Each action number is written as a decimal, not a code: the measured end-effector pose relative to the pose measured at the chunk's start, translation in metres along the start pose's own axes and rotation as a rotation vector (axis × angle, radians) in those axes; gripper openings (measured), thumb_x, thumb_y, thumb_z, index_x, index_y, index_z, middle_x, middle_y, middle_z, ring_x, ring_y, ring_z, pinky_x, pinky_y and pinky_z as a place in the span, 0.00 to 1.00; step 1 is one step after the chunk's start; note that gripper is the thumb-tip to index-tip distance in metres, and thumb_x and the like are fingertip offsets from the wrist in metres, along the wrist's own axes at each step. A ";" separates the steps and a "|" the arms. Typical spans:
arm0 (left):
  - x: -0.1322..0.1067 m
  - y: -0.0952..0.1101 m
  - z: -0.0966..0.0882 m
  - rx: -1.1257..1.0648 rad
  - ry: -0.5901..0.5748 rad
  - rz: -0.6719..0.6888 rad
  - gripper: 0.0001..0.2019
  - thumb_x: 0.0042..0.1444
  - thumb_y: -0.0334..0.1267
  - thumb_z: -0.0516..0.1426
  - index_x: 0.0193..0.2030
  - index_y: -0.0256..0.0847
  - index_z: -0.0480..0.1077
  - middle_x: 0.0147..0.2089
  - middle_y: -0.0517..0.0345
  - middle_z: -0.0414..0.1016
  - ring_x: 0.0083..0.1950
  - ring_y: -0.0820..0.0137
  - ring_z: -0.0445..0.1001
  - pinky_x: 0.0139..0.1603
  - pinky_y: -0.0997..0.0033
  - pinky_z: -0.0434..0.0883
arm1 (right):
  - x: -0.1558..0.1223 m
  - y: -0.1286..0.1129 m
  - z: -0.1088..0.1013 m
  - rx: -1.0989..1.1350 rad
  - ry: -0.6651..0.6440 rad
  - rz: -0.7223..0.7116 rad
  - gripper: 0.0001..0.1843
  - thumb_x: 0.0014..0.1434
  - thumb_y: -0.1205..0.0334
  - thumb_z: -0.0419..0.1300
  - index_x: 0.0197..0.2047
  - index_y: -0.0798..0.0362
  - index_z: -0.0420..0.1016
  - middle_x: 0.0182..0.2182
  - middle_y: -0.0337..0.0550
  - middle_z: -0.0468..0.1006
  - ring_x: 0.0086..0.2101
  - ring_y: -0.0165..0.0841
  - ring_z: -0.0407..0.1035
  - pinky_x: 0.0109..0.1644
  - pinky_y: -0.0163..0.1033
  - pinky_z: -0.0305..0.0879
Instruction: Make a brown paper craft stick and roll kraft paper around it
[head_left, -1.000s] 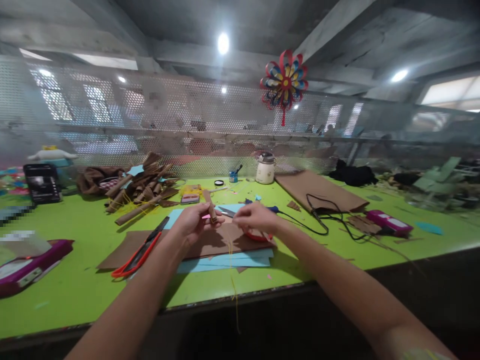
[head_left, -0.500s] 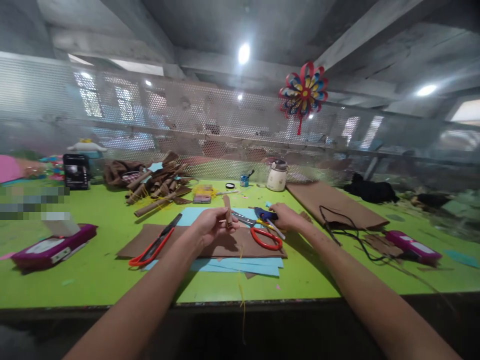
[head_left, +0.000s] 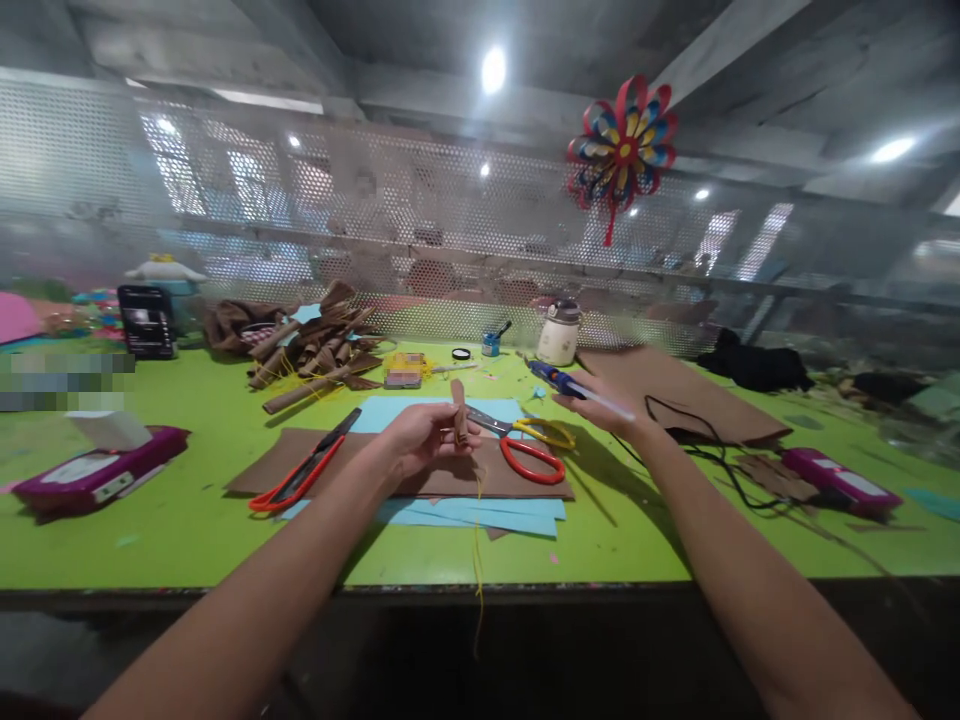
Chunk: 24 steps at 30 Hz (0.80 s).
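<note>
Left hand (head_left: 420,440) fingers pinched a stubby brown paper roll (head_left: 458,412) upright, while right hand (head_left: 600,405) fingers clasped a blue glue gun (head_left: 555,380) beyond the red scissors (head_left: 510,452).

We are stretching both bare forearms forward, each angling in toward the middle. Our left hand (head_left: 424,440) is pinching its fingers closed, thumb on top. Our right hand (head_left: 604,405) is extending farther out and higher, its fingers curling shut in a grip.
</note>
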<state>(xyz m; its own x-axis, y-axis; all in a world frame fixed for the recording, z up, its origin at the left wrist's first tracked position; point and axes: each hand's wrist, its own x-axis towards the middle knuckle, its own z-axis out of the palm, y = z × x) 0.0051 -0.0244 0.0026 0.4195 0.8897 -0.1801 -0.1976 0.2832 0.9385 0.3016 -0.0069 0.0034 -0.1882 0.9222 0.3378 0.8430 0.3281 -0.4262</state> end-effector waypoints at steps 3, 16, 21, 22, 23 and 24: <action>0.001 -0.001 -0.003 -0.011 0.017 -0.004 0.10 0.58 0.30 0.48 0.32 0.29 0.68 0.30 0.45 0.75 0.29 0.66 0.77 0.30 0.70 0.75 | -0.013 -0.003 -0.007 0.414 -0.174 0.010 0.21 0.54 0.49 0.58 0.45 0.56 0.73 0.36 0.49 0.76 0.32 0.35 0.69 0.34 0.39 0.64; 0.001 0.004 -0.004 -0.088 0.055 0.069 0.08 0.58 0.30 0.48 0.35 0.29 0.68 0.29 0.45 0.75 0.29 0.66 0.77 0.29 0.70 0.75 | -0.017 -0.023 -0.009 0.262 0.092 -0.024 0.16 0.53 0.51 0.59 0.37 0.55 0.75 0.31 0.49 0.77 0.32 0.38 0.70 0.34 0.41 0.63; 0.000 0.004 -0.002 -0.083 0.051 0.070 0.09 0.58 0.30 0.49 0.34 0.28 0.69 0.28 0.44 0.75 0.28 0.66 0.77 0.29 0.71 0.75 | -0.018 -0.023 -0.009 0.329 0.001 0.033 0.15 0.52 0.51 0.60 0.34 0.55 0.75 0.27 0.47 0.76 0.28 0.36 0.69 0.32 0.40 0.62; 0.000 0.004 -0.002 -0.080 0.046 0.068 0.09 0.58 0.30 0.49 0.33 0.28 0.69 0.29 0.44 0.75 0.28 0.66 0.77 0.29 0.71 0.76 | -0.018 -0.022 -0.009 0.417 -0.024 0.026 0.16 0.52 0.50 0.60 0.35 0.56 0.75 0.28 0.47 0.76 0.29 0.36 0.69 0.33 0.40 0.62; -0.001 0.004 -0.001 -0.080 0.042 0.066 0.09 0.58 0.30 0.49 0.33 0.28 0.69 0.29 0.43 0.76 0.28 0.66 0.77 0.29 0.71 0.76 | -0.019 -0.021 -0.009 0.540 -0.052 0.009 0.17 0.53 0.50 0.59 0.37 0.56 0.75 0.30 0.48 0.76 0.30 0.36 0.70 0.34 0.40 0.63; -0.001 0.004 -0.001 -0.082 0.040 0.065 0.09 0.58 0.30 0.49 0.33 0.28 0.69 0.29 0.43 0.76 0.28 0.66 0.77 0.29 0.71 0.76 | -0.020 -0.020 -0.008 0.666 -0.076 -0.009 0.18 0.55 0.49 0.58 0.39 0.57 0.74 0.32 0.49 0.76 0.31 0.36 0.71 0.35 0.40 0.64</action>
<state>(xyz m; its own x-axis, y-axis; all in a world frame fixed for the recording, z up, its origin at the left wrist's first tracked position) 0.0034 -0.0238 0.0059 0.3679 0.9203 -0.1332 -0.2952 0.2514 0.9217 0.2927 -0.0337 0.0121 -0.2491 0.9227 0.2944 0.3548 0.3698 -0.8587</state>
